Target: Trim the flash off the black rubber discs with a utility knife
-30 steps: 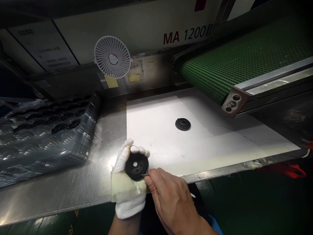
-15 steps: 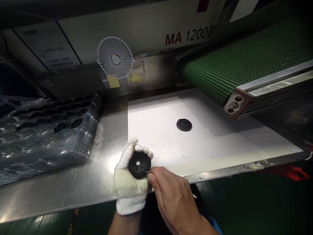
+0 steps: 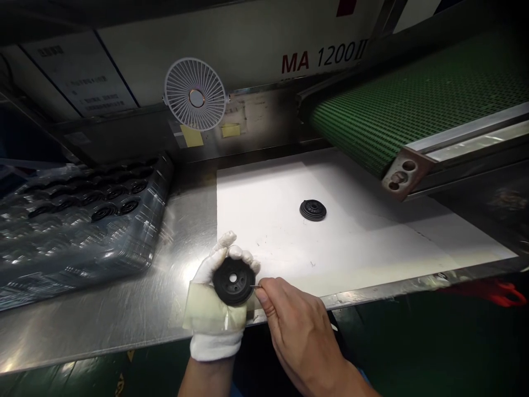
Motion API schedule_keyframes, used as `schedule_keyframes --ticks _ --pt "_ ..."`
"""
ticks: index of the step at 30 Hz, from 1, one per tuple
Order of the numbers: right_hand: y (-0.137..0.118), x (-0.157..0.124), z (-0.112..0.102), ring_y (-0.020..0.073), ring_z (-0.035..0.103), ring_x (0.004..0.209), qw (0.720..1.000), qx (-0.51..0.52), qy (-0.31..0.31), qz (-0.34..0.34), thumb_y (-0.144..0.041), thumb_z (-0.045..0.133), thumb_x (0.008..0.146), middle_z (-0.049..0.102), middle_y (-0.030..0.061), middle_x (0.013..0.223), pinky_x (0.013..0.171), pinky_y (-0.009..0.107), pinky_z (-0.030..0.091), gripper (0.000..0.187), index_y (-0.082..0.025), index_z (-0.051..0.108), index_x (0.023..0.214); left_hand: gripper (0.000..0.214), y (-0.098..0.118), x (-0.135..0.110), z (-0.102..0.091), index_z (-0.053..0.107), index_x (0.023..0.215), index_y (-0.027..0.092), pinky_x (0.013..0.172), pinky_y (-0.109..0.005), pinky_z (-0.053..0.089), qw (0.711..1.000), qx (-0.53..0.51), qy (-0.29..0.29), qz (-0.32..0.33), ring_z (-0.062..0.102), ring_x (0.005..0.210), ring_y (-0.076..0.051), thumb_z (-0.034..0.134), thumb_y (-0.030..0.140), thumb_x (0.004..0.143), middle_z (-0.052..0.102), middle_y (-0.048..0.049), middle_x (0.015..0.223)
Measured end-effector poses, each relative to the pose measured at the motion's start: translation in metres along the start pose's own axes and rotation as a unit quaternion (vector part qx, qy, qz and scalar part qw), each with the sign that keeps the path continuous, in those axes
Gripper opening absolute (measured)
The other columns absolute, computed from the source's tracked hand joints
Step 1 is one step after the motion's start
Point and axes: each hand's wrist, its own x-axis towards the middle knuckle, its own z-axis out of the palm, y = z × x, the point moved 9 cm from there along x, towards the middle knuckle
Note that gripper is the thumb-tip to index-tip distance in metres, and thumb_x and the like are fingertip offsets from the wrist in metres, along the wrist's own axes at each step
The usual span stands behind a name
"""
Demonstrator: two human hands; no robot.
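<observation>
Working on the rim of a black ribbed disc, seen from the head camera. The left hand [image 3: 210, 300], in a white glove with a pale translucent band around the palm, cups the black disc [image 3: 225, 291], fingers curled around its far edge and the flat, holed face turned up. The right hand [image 3: 303, 325], bare, pinches a thin metal tool [image 3: 255, 286] between thumb and forefinger; its tip meets the disc's right edge, though whether it presses or merely rests there cannot be told. The disc lies in the left palm, above the near edge of the metal table [image 3: 103, 320]. A second disc [image 3: 313, 210], its ridged side up, sits apart on the white sheet [image 3: 264, 193], below the end of the green conveyor belt [image 3: 413, 99]. To the left stand stacked clear trays [image 3: 138, 248], with black discs in some pockets; a small round fan [image 3: 196, 97] is behind. The step in hand appears to be trimming or scraping the rim. The next move calls for a steady left grip, a light, shallow stroke along the edge, and the tip directed clear of the gloved fingers.
</observation>
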Motion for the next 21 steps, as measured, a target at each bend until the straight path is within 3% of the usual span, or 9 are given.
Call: schedule_keyframes --ticks 5,8,11,13,17,21 --pt "-0.01 -0.004 0.008 0.0153 0.047 0.057 1.0 0.011 0.0 -0.019 -0.034 0.022 0.106 0.052 -0.0011 0.071 0.054 0.03 0.023 0.039 -0.021 0.049 0.08 0.009 -0.005 0.007 -0.004 0.065 0.089 0.015 0.063 -0.028 0.052 0.999 -0.017 0.036 0.025 0.057 0.062 -0.011 0.059 0.015 0.083 0.055 0.0011 0.066" --pt "-0.012 -0.004 0.009 0.0152 0.047 0.057 1.0 0.014 -0.001 -0.028 -0.033 0.022 0.106 0.052 -0.0007 0.07 0.055 0.03 0.024 0.041 -0.021 0.05 0.079 0.018 0.0 0.006 -0.003 0.065 0.097 0.017 0.074 -0.031 0.054 0.999 -0.006 0.022 0.045 0.06 0.069 -0.012 0.059 0.014 0.081 0.06 -0.0004 0.072" --pt "-0.007 -0.002 0.006 0.0156 0.047 0.059 0.999 0.015 -0.008 -0.027 -0.033 0.023 0.106 0.052 -0.0009 0.07 0.055 0.03 0.024 0.04 -0.021 0.051 0.08 0.037 -0.01 0.003 0.0 0.062 0.115 0.017 0.084 -0.046 0.052 0.998 0.034 -0.024 -0.041 0.063 0.092 -0.025 0.057 0.019 0.078 0.065 -0.011 0.096" --pt "-0.002 -0.001 0.003 0.016 0.048 0.061 1.0 0.011 -0.008 -0.02 -0.033 0.023 0.106 0.053 -0.001 0.071 0.057 0.03 0.025 0.038 -0.022 0.051 0.083 0.042 -0.016 0.0 0.001 0.062 0.117 0.014 0.08 -0.05 0.052 0.994 0.043 -0.041 -0.089 0.063 0.089 -0.029 0.055 0.022 0.076 0.065 -0.014 0.095" --pt "0.005 0.0 -0.002 0.0158 0.047 0.058 1.0 -0.008 0.013 0.001 -0.034 0.024 0.105 0.051 -0.0024 0.069 0.056 0.03 0.024 0.037 -0.022 0.049 0.081 0.027 -0.007 0.001 -0.001 0.066 0.102 0.011 0.064 -0.033 0.053 0.999 0.033 -0.015 -0.037 0.058 0.067 -0.017 0.058 0.019 0.077 0.058 -0.0048 0.072" --pt "0.001 -0.002 0.003 0.0161 0.046 0.057 1.0 -0.016 0.007 0.001 -0.035 0.022 0.106 0.051 -0.0025 0.069 0.055 0.031 0.022 0.038 -0.023 0.048 0.08 0.012 -0.006 0.003 -0.002 0.066 0.088 0.013 0.061 -0.027 0.051 0.999 0.033 0.023 -0.007 0.056 0.064 -0.014 0.062 0.017 0.079 0.055 -0.0013 0.068"
